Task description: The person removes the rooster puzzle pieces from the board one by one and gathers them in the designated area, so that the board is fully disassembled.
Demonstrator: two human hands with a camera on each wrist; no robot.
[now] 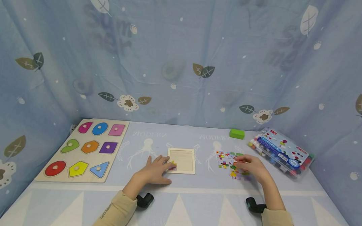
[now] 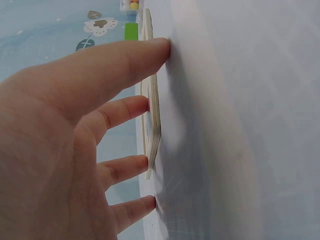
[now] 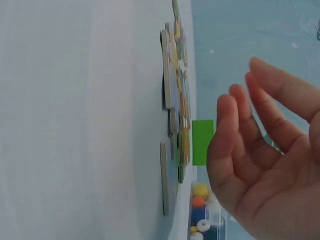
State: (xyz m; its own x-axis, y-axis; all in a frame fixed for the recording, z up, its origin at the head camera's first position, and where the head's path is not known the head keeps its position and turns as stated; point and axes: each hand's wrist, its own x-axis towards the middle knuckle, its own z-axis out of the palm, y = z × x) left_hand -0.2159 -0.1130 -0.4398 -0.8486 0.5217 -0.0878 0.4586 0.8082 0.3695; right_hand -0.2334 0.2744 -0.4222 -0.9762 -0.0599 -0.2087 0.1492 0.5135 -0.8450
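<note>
My left hand lies spread at the left side of a small square wooden puzzle tray, its fingers nearly straight. In the left wrist view, fingertips touch the tray's edge and the thumb reaches along its near side. A colourful jigsaw piece sits in the tray's lower left corner, partly covered by the fingers. Over a cluster of jigsaw pieces hovers my right hand, its fingers loosely bent. The right wrist view shows nothing between its fingers and thumb, apart from the pieces.
On the left lies a wooden shape board with knobbed coloured shapes. A green block stands at the back, and a clear plastic case of colourful beads is at the right. A patterned curtain surrounds the table.
</note>
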